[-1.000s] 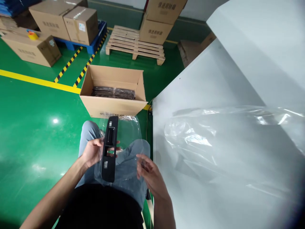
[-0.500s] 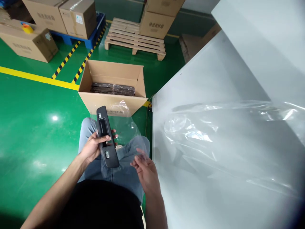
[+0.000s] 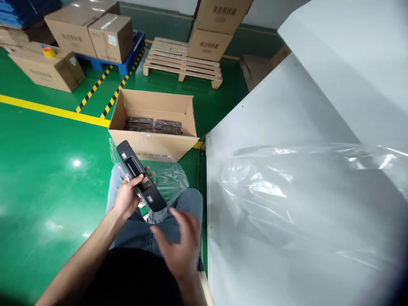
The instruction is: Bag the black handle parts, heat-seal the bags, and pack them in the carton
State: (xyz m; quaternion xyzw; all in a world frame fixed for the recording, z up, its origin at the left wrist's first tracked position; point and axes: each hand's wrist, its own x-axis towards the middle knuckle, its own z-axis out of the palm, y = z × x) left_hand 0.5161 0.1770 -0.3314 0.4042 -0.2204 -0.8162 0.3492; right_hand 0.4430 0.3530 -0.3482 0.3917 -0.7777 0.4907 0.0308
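Observation:
A long black plastic panel (image 3: 154, 201) with a recessed middle and two small rectangular windows is tilted above my lap. My left hand (image 3: 127, 193) grips it around its middle, thumb on top and fingertips showing past the far edge. Clear plastic film (image 3: 172, 178) hangs behind and beneath the panel, over my knees; whether the left hand also holds it is hidden. Just below the panel's near end is my right hand (image 3: 181, 242), blurred, thumb and fingers spread apart with nothing between them.
An open cardboard box (image 3: 153, 146) with dark wrapped parts (image 3: 153, 126) inside stands past my knees. At right, a large pale surface (image 3: 242, 255) carries a clear plastic bag (image 3: 270, 187). Farther off are a wooden pallet (image 3: 172, 59), stacked cartons (image 3: 208, 44) and a blue pallet (image 3: 124, 68).
The panel has turned, its far end swinging left and its near end right. My right hand has let go of the film, moved toward the panel's near end and spread its fingers.

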